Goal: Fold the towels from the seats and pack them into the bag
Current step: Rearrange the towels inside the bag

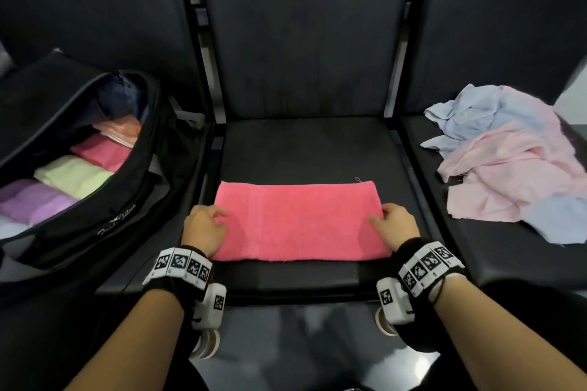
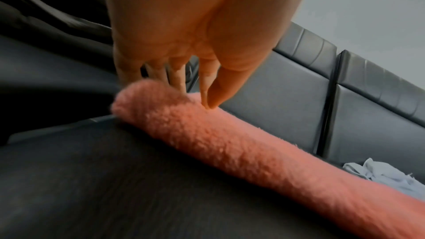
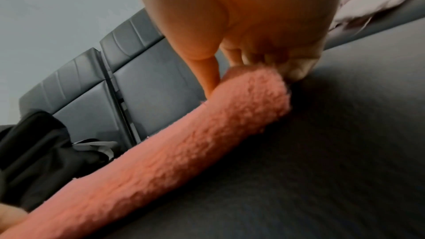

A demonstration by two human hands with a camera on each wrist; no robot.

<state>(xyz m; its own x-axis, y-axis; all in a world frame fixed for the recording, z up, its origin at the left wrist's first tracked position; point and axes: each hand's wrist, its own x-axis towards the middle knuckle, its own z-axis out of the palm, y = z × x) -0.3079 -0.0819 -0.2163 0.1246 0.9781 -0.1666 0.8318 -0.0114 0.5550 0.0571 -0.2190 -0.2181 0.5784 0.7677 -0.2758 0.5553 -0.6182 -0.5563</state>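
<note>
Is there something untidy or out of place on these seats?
Only the pile of pink and blue cloths on the right seat: crumpled, unfolded. The pink towel lies flat and square between both hands, and the bag holds neat folded towels.

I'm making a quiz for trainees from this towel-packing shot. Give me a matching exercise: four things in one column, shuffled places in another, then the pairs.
Things:
1. coral towel
2. black bag
3. pile of pale pink and blue cloths
4. lilac towel

Places:
A. right seat
B. inside the bag, nearest the camera
C. left seat, unzipped
D. middle seat, between both hands

Pairs: 1-D, 2-C, 3-A, 4-B
</note>
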